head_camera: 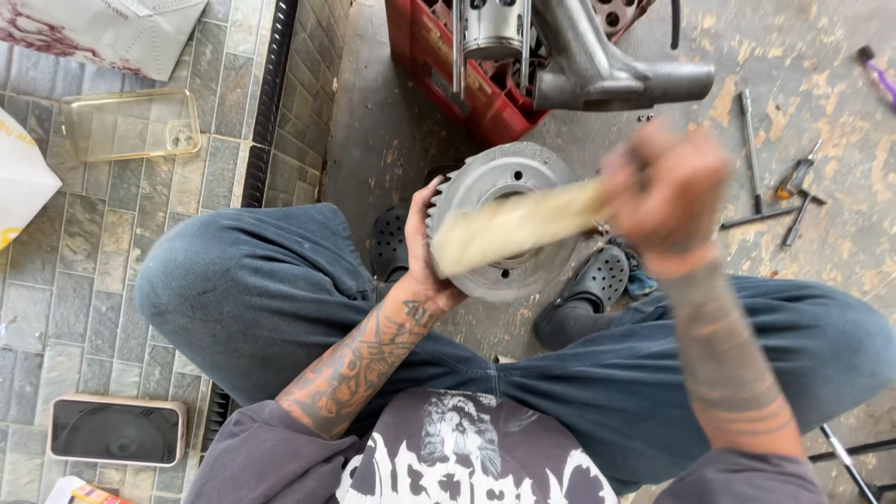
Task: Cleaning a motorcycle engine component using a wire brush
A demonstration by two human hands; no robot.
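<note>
Clenching a pale brush (518, 229) in our right hand (665, 191) at two o'clock, we steady the toothed hub (504, 177) at centre between our knees, left hand (425, 261) gripping its nine-o'clock rim so the face stays up.

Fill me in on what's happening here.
A person sits on the floor, knees bent. The left hand steadies a round toothed metal disc between the feet. The right hand, blurred with motion, grips a pale cloth lying across the disc's face. Loose tools lie to the right and a red crate stands behind.
</note>
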